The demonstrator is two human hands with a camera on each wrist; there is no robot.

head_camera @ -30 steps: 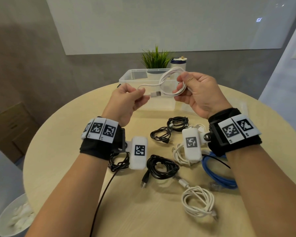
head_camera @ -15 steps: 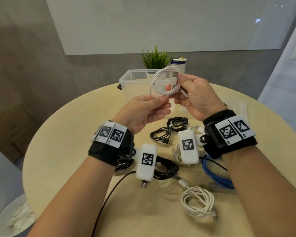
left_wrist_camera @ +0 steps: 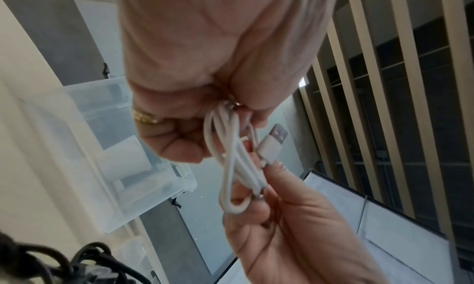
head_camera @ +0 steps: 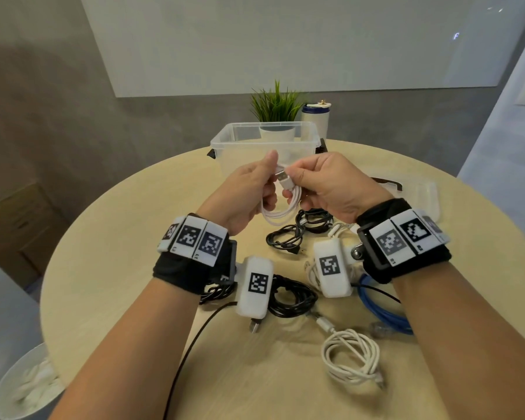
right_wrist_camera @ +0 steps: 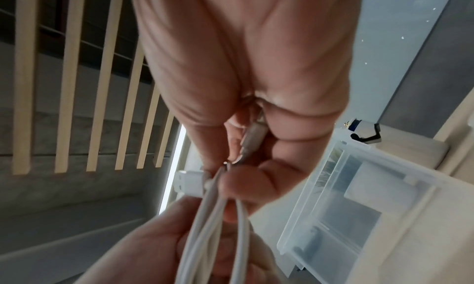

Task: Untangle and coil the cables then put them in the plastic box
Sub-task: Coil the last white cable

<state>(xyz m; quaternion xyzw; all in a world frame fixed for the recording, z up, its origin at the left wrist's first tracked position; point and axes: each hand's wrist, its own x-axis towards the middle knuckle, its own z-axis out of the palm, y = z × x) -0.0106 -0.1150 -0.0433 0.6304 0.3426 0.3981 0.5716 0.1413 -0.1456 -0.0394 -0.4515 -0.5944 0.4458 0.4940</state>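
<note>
A coiled white USB cable hangs between both hands, above the table and just in front of the clear plastic box. My left hand grips the loops from the left, and my right hand pinches them near the plug. In the left wrist view the cable runs from the left hand's curled fingers down to the right hand, plug sticking out. The right wrist view shows the cable strands pinched under the thumb. The box looks empty of cables.
On the round table lie black coils, white coils and a blue cable. A plant and canister stand behind the box. The clear lid lies right.
Both hands have come down and together. The coil, held up by the right hand before, now hangs lower between both hands, with the left hand gripping its loops.
</note>
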